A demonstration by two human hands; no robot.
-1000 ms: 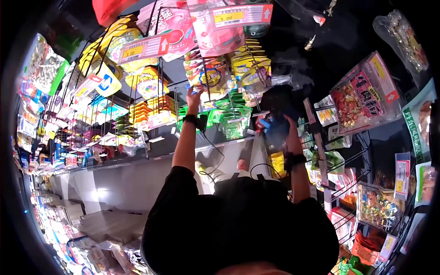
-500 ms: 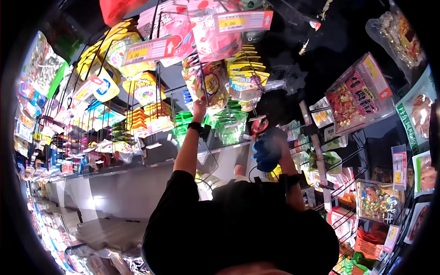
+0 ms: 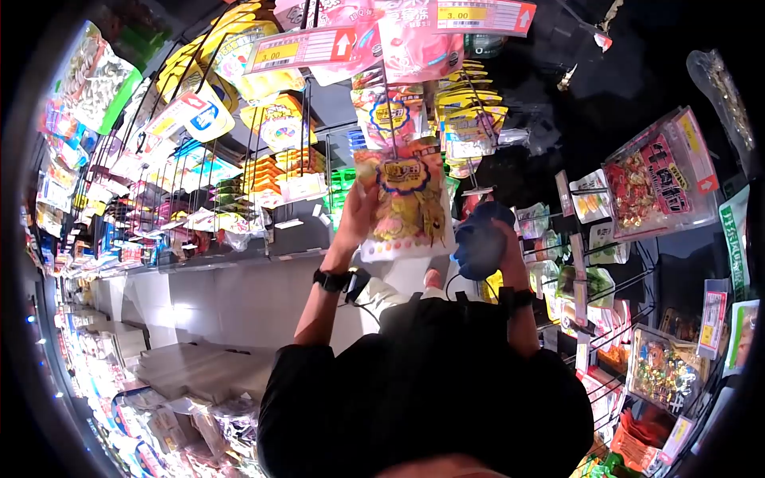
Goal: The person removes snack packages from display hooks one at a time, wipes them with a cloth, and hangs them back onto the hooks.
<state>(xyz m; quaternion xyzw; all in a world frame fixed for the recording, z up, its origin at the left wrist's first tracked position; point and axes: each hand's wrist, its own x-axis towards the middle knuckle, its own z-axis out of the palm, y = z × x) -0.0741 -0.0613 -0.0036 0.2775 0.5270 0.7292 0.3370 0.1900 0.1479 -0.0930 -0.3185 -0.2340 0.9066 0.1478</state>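
Note:
My left hand [image 3: 358, 215] has its fingers closed on the left side of a colourful snack bag [image 3: 408, 209] with a yellow label and a pale lower edge. This bag hangs in front of a shelf hook; whether it is off the hook I cannot tell. A similar bag [image 3: 388, 111] hangs just behind it. My right hand [image 3: 508, 239] is wrapped round a dark blue, bunched-up item [image 3: 480, 240], perhaps cloth, to the right of the bag. Its fingers are partly hidden by the blue item.
Pink bags [image 3: 414, 40] hang above, with a price tag [image 3: 299, 49] in front. Yellow packets [image 3: 470, 119] are on a hook to the right. A clear-fronted red snack bag [image 3: 657, 187] hangs further right. Long metal hooks jut out on both sides. Grey boards [image 3: 199, 370] lie at lower left.
My left hand has brought the snack bag down and closer to me, uncovering a similar bag behind. My right hand still holds the blue item. The camera view has shifted a little.

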